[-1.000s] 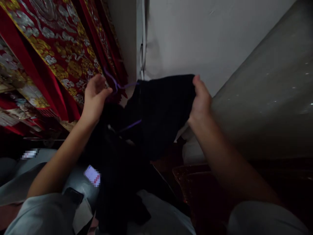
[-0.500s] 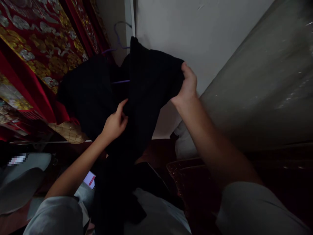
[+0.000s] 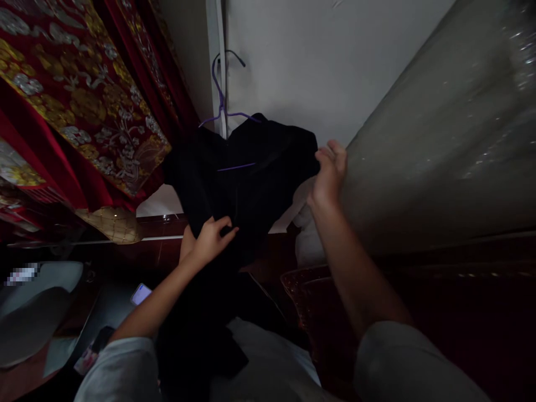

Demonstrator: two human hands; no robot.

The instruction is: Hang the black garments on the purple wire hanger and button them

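A black garment (image 3: 251,184) hangs on a purple wire hanger (image 3: 221,106), held up in front of the white wall. My right hand (image 3: 329,173) grips the garment's right edge, fingers curled over the cloth. My left hand (image 3: 209,240) pinches the lower left part of the same garment, fingers closed on the fabric. The rest of the dark cloth trails down over my lap.
A red cloth with gold and silver embroidery (image 3: 84,95) hangs at the left. A grey-green shimmering curtain (image 3: 439,139) fills the right. A phone with a lit screen (image 3: 140,293) lies at lower left. A dark red cushion (image 3: 318,301) sits below the right arm.
The hanger with the garment has risen clear, its hook now showing against the wall. My left hand slid down to the garment's lower part. My right hand shifted right and lower.
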